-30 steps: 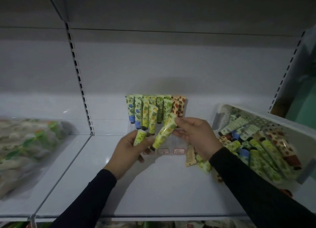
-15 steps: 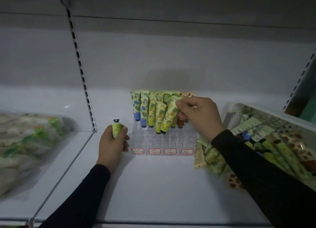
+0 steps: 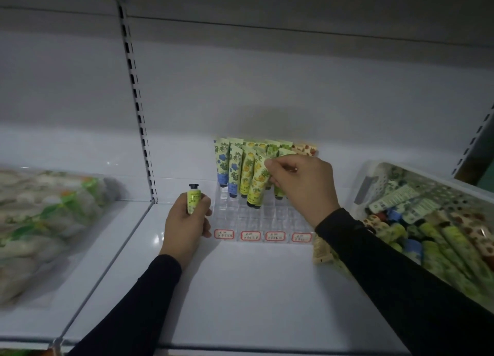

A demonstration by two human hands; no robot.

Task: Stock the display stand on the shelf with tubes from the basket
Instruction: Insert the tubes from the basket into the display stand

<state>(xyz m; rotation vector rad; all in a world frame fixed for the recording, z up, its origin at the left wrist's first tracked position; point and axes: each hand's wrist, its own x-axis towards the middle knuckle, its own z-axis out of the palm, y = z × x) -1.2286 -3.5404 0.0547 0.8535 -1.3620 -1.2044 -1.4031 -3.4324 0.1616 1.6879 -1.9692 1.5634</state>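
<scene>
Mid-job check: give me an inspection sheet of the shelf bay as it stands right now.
Surface: white shelf, front part bare.
Job's things: clear display stand, tubes upright in its back rows, front rows unfilled; basket at right, heaped with tubes.
Clutter: loose tubes lying between stand and basket; bagged goods in the left bay.
Grippers: left hand holds a yellow-green tube, cap up; right hand pinches a green tube at the stand.
Cables: nothing seen.
Surroundings: slotted upright, white back panel.
</scene>
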